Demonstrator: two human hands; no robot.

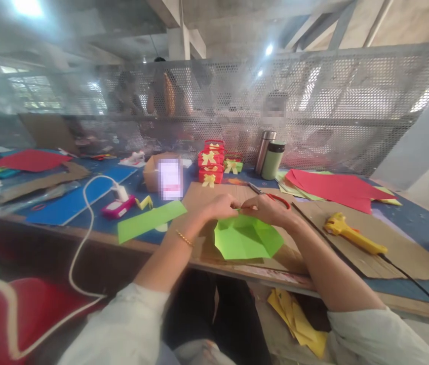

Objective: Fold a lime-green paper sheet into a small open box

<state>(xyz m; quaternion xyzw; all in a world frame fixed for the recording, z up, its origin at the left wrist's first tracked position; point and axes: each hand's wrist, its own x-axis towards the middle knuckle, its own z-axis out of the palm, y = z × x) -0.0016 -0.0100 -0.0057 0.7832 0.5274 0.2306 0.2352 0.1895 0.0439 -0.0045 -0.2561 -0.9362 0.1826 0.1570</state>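
Observation:
A bright green paper sheet with creases and raised edges lies on brown cardboard in front of me. My left hand pinches its far edge, left of the middle. Close beside it, my right hand has its fingers closed on the same far edge. The fingertips nearly meet, and the folded edge is partly hidden under them. Just beyond my right hand lie scissors with red handles. A green paper strip rests to the left of my left forearm.
A yellow glue gun lies on cardboard at right, its cord trailing off the edge. Red gift boxes with yellow bows are stacked behind. Two flasks stand beside red paper. At left are a pink power strip and white cable.

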